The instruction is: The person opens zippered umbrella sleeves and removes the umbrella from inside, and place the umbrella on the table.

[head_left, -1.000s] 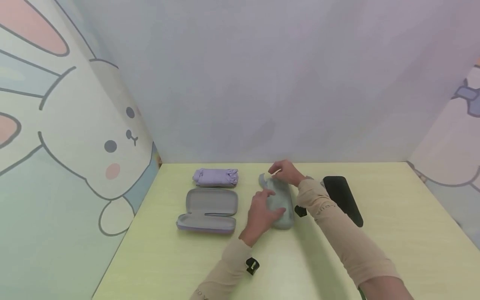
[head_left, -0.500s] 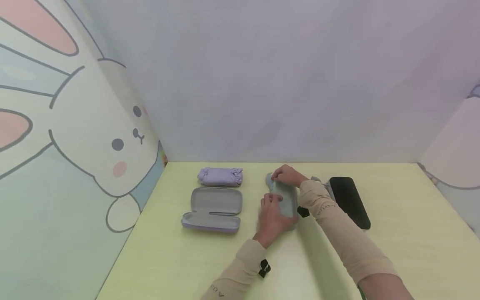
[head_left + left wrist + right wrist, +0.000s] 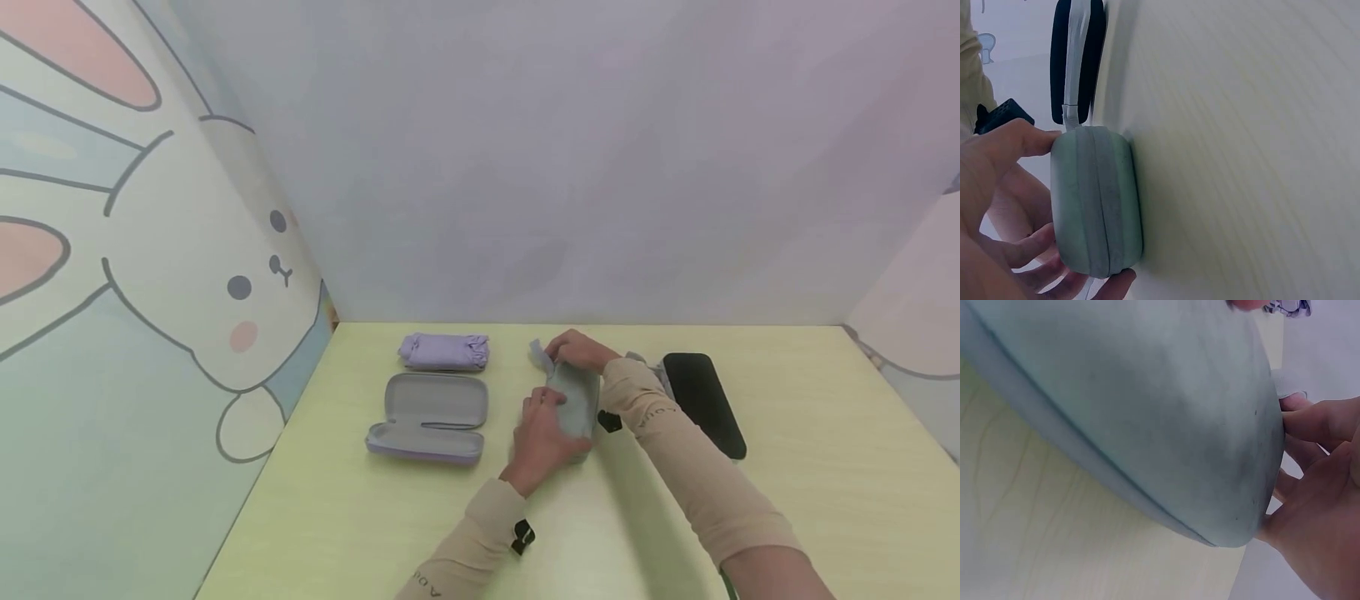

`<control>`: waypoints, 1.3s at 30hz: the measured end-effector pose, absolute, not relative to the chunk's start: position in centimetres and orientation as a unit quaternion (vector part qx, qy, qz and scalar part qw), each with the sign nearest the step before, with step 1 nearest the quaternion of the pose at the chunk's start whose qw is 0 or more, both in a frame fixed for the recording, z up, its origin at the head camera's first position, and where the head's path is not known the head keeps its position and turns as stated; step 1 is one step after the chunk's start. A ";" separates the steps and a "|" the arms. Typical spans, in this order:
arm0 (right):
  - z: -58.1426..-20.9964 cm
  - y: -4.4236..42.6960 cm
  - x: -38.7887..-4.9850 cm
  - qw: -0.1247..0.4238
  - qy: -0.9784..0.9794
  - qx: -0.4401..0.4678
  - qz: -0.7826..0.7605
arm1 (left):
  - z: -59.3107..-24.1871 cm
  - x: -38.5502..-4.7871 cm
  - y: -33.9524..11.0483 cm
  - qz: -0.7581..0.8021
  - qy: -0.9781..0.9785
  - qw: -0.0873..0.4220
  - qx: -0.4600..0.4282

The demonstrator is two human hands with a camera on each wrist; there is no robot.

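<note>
A pale green zip-up case with a grey band along its side lies lengthwise on the table. My left hand grips its near part, thumb on one side and fingers on the other; the left wrist view shows its rounded end between them. At the far end my right hand pinches the case's edge, where a short grey strap sticks out to the left. In the right wrist view the right fingers press against the end of the case; what lies under their tips is partly hidden.
To the left, a lilac case lies open, grey inside, with a crumpled lilac bundle behind it. A black rounded object with a greyish strip beside it lies right of the right forearm. The pale wall rises behind the table.
My left hand has come down from hovering with spread fingers to gripping the case's near part. My right hand stays at the far end, and a whitish strip seen there before no longer shows.
</note>
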State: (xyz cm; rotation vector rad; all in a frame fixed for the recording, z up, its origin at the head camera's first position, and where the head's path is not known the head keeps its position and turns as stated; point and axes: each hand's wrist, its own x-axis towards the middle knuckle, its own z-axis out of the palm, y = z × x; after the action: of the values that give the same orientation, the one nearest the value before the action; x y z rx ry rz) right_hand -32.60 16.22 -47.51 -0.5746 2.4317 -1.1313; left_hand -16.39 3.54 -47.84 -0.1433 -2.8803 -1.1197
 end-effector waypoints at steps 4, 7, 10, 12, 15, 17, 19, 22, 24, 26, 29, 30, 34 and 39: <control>-47.4 16.2 -32.3 0.180 0.871 -0.214 -0.404 | -47.7 -16.3 3.1 -0.363 -0.930 0.017 -0.051; -47.5 16.2 -32.1 0.165 0.878 -0.222 -0.390 | -47.6 -16.3 2.7 -0.363 -0.930 0.016 -0.054; -47.6 16.4 -32.0 0.150 0.890 -0.224 -0.367 | -47.7 -16.2 2.3 -0.361 -0.931 0.016 -0.055; -47.7 16.7 -32.1 0.141 0.895 -0.228 -0.356 | -47.7 -16.2 2.2 -0.365 -0.929 0.016 -0.057; -47.4 17.2 -32.2 0.122 0.899 -0.234 -0.349 | -47.7 -16.2 2.0 -0.368 -0.928 0.016 -0.058; -47.1 17.5 -32.2 0.113 0.900 -0.239 -0.347 | -47.7 -16.3 1.9 -0.369 -0.928 0.016 -0.058; -46.7 17.6 -32.2 0.104 0.900 -0.247 -0.344 | -47.7 -16.3 1.8 -0.365 -0.929 0.021 -0.057; -46.6 18.0 -32.4 0.096 0.899 -0.273 -0.329 | -47.8 -16.4 1.7 -0.359 -0.931 0.030 -0.052; -46.7 18.2 -32.7 0.093 0.896 -0.291 -0.321 | -47.9 -16.4 1.5 -0.357 -0.932 0.035 -0.049; -47.1 18.5 -33.0 0.089 0.894 -0.306 -0.314 | -48.0 -16.5 1.3 -0.358 -0.932 0.036 -0.046; -47.3 18.9 -33.1 0.083 0.892 -0.317 -0.312 | -48.0 -16.6 1.2 -0.359 -0.931 0.038 -0.044; -47.4 19.1 -33.1 0.082 0.891 -0.320 -0.313 | -48.1 -16.6 1.2 -0.358 -0.932 0.039 -0.043; -47.2 19.5 -32.8 0.081 0.891 -0.321 -0.312 | -48.2 -16.7 1.0 -0.352 -0.934 0.044 -0.040; -46.7 19.5 -32.4 0.074 0.890 -0.320 -0.317 | -47.9 -16.9 0.7 -0.353 -0.934 0.036 -0.042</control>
State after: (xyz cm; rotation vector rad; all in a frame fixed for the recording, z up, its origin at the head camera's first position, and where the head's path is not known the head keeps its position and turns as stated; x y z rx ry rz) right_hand -32.44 19.50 -46.73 -0.9605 2.6701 -0.9513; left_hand -16.93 0.71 -47.94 -0.1282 -2.8678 -1.0856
